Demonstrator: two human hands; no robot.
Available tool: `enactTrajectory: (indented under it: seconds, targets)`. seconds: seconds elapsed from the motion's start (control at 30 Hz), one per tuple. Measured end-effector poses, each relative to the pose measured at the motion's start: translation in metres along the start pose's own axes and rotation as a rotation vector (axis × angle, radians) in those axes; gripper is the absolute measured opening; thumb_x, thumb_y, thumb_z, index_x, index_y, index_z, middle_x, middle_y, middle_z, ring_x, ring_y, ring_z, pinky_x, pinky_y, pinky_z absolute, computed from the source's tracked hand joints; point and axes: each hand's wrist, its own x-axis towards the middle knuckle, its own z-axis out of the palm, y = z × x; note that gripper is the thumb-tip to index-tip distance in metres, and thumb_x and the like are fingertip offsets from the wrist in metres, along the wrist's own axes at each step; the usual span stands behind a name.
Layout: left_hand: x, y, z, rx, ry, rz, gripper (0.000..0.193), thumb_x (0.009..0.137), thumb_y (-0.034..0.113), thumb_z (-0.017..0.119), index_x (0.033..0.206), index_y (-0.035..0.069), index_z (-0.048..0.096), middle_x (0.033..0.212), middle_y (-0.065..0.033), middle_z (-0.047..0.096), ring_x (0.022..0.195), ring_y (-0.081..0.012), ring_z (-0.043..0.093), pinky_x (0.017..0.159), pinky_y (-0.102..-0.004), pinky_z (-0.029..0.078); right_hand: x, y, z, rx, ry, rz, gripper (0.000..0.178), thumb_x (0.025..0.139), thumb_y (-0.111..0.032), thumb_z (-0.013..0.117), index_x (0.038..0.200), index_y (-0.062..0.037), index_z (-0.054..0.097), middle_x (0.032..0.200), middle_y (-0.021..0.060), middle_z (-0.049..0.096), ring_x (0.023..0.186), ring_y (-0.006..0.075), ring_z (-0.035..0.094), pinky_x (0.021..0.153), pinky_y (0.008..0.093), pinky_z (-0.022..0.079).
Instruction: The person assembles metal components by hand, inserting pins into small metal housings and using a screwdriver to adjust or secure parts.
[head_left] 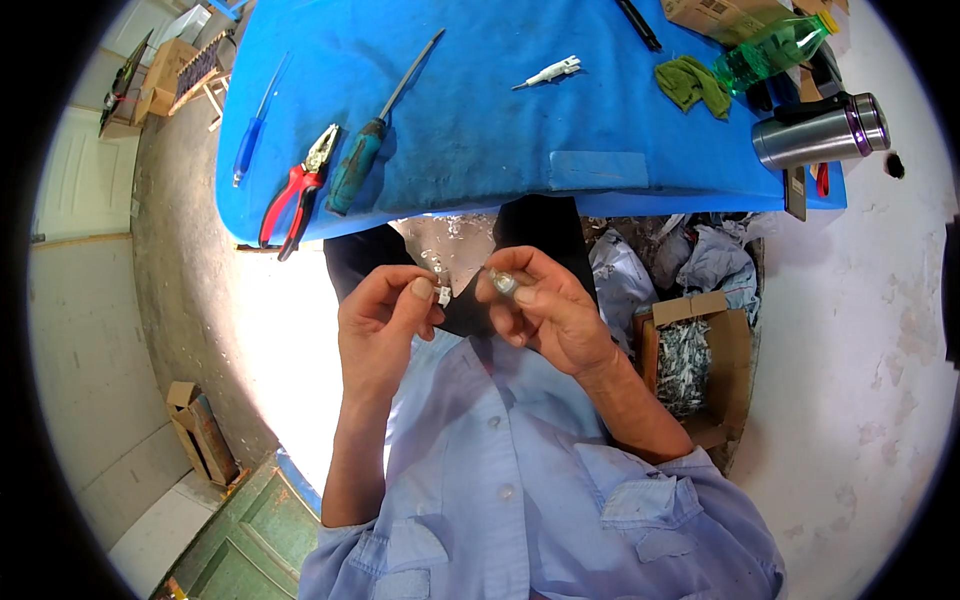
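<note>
Both of my hands are raised over my lap, in front of the table's near edge. Between thumb and fingers, my left hand (385,315) pinches a small white plastic piece (444,296). My right hand (548,310) grips a small part with a pale, shiny rounded end (505,284); its kind is too small to tell. The two pieces are apart. On the blue-covered table (470,130) lie combination pliers (300,190) with red and black handles, a big screwdriver (360,165) with a worn teal handle, and a thin blue screwdriver (250,145).
Farther back on the table is a slim white tool with a pointed tip (548,73). At the right are a green cloth (692,86), a green plastic bottle (770,55) and a steel flask (820,132). A cardboard box (735,375) full of silvery pieces stands below, by the wall.
</note>
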Motion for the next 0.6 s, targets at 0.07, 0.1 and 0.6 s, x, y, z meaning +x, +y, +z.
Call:
enactTrajectory:
  seconds: [0.07, 0.1, 0.6]
  targets:
    - [0.002, 0.002, -0.001, -0.009, 0.035, -0.006, 0.015, 0.102, 0.014, 0.064, 0.105, 0.001, 0.071, 0.087, -0.0065, 0.071, 0.07, -0.0091, 0.065, 0.059, -0.0235, 0.05, -0.001, 0.001, -0.001, 0.019, -0.016, -0.015, 0.037, 0.1, -0.007, 0.052, 0.137, -0.0027, 0.049, 0.122, 0.0138, 0.062, 0.086, 0.0145, 0.06, 0.068, 0.0259, 0.048]
    - [0.003, 0.003, -0.001, -0.014, 0.053, -0.009, 0.015, 0.102, 0.014, 0.064, 0.106, 0.001, 0.071, 0.089, -0.0069, 0.072, 0.07, -0.0093, 0.065, 0.059, -0.0236, 0.05, -0.001, 0.001, -0.002, 0.033, -0.019, -0.02, 0.038, 0.099, -0.005, 0.052, 0.137, -0.0026, 0.049, 0.122, 0.014, 0.062, 0.087, 0.0147, 0.061, 0.068, 0.026, 0.049]
    - [0.031, 0.013, -0.023, -0.029, 0.191, 0.113, 0.019, 0.103, 0.023, 0.067, 0.104, 0.005, 0.071, 0.083, -0.0037, 0.069, 0.065, -0.0063, 0.058, 0.056, -0.0213, 0.046, -0.003, 0.009, -0.005, -0.08, 0.174, -0.09, 0.043, 0.092, 0.004, 0.064, 0.132, -0.0055, 0.053, 0.123, 0.0149, 0.064, 0.101, 0.0196, 0.066, 0.076, 0.0307, 0.057]
